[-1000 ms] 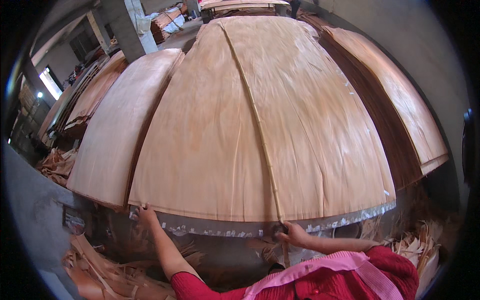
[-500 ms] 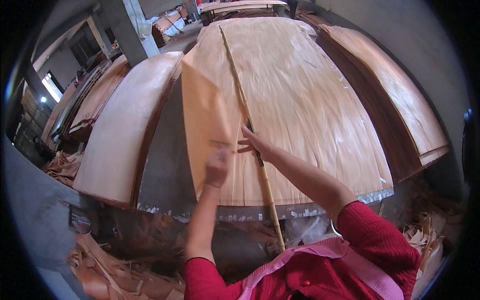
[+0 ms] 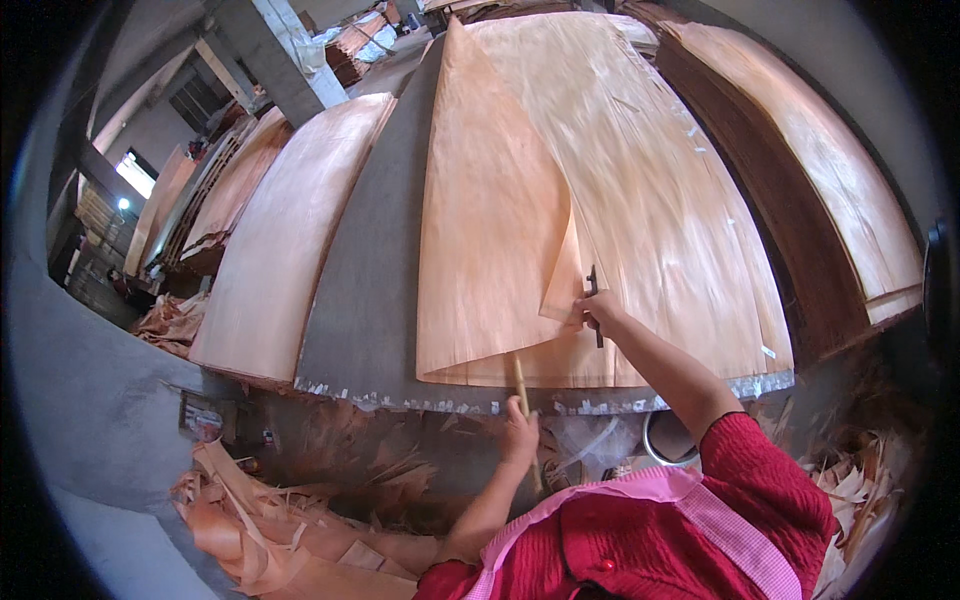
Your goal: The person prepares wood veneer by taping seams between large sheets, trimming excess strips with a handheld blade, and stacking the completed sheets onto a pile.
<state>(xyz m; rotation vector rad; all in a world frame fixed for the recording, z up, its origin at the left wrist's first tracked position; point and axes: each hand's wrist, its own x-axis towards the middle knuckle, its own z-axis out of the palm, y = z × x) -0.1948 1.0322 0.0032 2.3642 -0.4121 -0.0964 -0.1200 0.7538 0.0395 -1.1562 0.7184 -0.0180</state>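
Note:
A wide sheet of pale wood veneer (image 3: 680, 200) lies on a grey table (image 3: 350, 280), its left part folded loosely over toward the middle as a peach-coloured flap (image 3: 485, 260). A bamboo pole (image 3: 518, 375) sticks out from under the flap at the front, and my left hand (image 3: 520, 430) is closed round it below the table's edge. My right hand (image 3: 599, 308) is closed on a dark narrow tool (image 3: 597, 338) at the flap's corner; whether it also pinches the veneer I cannot tell. The pole's far part is hidden under the flap.
Veneer stacks stand at the left (image 3: 270, 240) and right (image 3: 840, 160). Scrap veneer (image 3: 260, 510) lies below the front edge. A concrete pillar (image 3: 290, 55) rises behind the left stack; more bundles (image 3: 355, 45) sit at the back. A round metal container (image 3: 668, 440) is under the table edge.
The veneer's left part has been lifted and folded rightward over the pole, uncovering grey surface. My left hand has moved onto the pole at the front; my right hand has moved up onto the sheet.

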